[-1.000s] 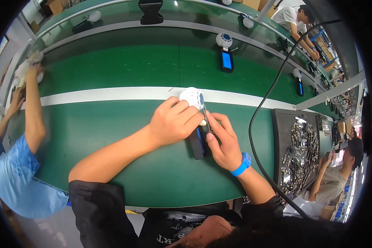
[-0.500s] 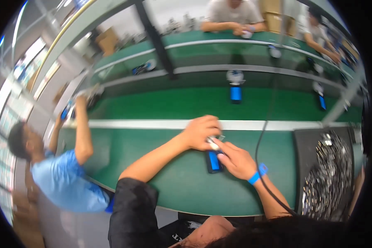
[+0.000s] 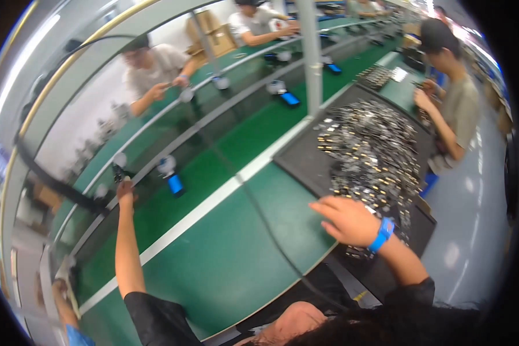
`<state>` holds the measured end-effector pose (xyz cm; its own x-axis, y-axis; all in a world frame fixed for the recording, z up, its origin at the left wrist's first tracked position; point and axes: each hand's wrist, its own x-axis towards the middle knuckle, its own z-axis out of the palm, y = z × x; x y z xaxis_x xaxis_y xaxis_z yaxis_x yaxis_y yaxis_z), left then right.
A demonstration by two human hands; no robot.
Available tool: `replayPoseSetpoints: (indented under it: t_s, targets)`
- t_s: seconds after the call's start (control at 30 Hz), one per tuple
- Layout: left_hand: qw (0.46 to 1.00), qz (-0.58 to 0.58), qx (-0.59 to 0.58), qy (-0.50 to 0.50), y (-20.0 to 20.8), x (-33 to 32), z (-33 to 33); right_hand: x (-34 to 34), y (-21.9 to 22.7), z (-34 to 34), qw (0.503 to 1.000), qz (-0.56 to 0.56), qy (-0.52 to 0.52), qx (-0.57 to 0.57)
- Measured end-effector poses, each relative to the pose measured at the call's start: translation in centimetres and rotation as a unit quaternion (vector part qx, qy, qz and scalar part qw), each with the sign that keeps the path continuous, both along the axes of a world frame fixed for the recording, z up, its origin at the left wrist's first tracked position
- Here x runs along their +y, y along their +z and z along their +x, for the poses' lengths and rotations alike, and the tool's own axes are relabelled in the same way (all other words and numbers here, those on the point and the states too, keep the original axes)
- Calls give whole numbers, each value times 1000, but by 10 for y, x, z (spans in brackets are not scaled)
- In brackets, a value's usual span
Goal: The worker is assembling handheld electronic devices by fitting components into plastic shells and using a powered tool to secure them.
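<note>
In the head view, the left hand reaches past the far edge of the green bench, over the white strip there, to a gadget with a round white head and dark body; its fingers meet the dark end, but blur hides whether they grip it. Just beside it, toward the bench's right end, lies a second gadget with a lit blue screen. The right hand, a blue band on its wrist, is spread with nothing visible in it, above the bench's near right corner and the near side of a black tray heaped with small metal parts. A dark cable crosses the bench.
</note>
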<state>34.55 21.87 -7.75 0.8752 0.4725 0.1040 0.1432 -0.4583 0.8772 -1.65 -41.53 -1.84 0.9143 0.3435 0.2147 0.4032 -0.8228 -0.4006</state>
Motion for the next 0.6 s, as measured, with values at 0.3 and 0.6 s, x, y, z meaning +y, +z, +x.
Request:
replayPoseSetpoints:
  t_s: [0.3, 0.6]
  targets:
    - [969, 206, -54, -127, -47, -127, -20, -99, 22, 103, 971, -188, -29, -147]
    - [967, 84, -59, -233, -18, -208, -229, -76, -12, 210, 917, -394, -46, -28]
